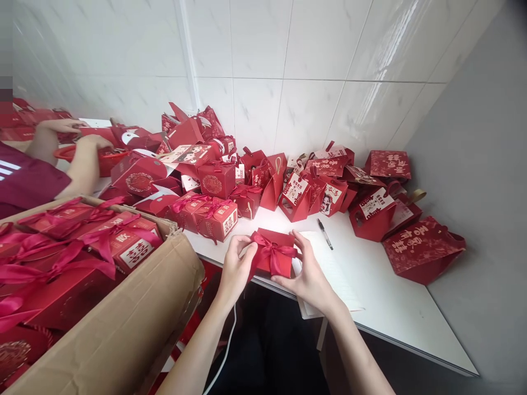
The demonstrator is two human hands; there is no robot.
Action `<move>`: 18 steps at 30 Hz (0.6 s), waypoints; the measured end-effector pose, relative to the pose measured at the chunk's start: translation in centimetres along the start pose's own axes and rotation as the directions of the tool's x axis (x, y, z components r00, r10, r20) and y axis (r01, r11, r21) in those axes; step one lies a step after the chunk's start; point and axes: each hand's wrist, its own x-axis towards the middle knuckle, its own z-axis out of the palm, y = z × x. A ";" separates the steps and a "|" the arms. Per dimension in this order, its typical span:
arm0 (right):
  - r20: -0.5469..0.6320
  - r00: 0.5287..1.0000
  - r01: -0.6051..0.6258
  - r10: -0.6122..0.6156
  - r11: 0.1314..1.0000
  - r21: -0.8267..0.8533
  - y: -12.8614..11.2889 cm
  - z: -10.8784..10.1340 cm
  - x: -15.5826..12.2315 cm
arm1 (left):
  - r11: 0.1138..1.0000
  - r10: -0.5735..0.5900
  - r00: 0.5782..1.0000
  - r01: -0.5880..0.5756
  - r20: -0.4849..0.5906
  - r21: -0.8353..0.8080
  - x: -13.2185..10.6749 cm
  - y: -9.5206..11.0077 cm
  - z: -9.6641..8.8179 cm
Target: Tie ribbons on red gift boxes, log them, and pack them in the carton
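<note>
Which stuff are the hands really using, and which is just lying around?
In use: left hand, right hand, small red box with its ribbon bow.

Lying about: pen, paper sheet, cardboard carton, red bags, another person's hands.

Matt red card gift box with satin ribbon; brown corrugated carton; glossy wall tiles.

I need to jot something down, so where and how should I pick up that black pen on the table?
Pinch the black pen around mid-barrel, coming from above with the right hand. It lies flat on the white sheet of paper, slanted, with open space on both long sides, just beyond that hand.
</note>
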 end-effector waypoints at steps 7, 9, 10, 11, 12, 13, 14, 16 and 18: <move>-0.186 0.918 0.335 -0.349 0.936 -0.105 -2.3 -0.8 -0.4 | 0.873 0.476 0.879 -0.477 0.030 0.098 -2.0 3.7 -0.2; -0.247 0.893 0.365 -0.377 0.926 -0.092 -2.5 -1.1 -0.5 | 0.714 0.674 0.734 -0.678 0.091 0.176 -3.1 4.7 0.1; -0.272 0.879 0.382 -0.392 0.920 -0.091 -2.6 -1.3 -0.6 | 0.627 0.742 0.655 -0.753 0.143 0.198 -3.6 5.1 0.2; -0.292 0.865 0.399 -0.408 0.912 -0.094 -2.6 -1.4 -0.7 | 0.546 0.790 0.581 -0.812 0.195 0.207 -4.1 5.4 0.4; -0.308 0.853 0.412 -0.422 0.906 -0.101 -2.7 -1.5 -0.9 | 0.479 0.821 0.520 -0.852 0.237 0.209 -4.5 5.6 0.4; -0.319 0.844 0.420 -0.431 0.901 -0.107 -2.8 -1.6 -1.0 | 0.432 0.840 0.476 -0.877 0.261 0.209 -4.8 5.7 0.4; -0.329 0.838 0.424 -0.435 0.899 -0.109 -3.0 -1.8 -1.1 | 0.409 0.852 0.453 -0.889 0.264 0.205 -4.9 5.9 0.3; -0.337 0.834 0.431 -0.438 0.897 -0.099 -3.5 -2.2 -1.3 | 0.451 0.840 0.481 -0.876 0.250 0.169 -4.4 6.2 -0.3; -0.329 0.834 0.447 -0.444 0.892 -0.071 -4.3 -2.9 -1.3 | 0.594 0.740 0.595 -0.797 0.313 0.112 -3.0 6.9 -1.1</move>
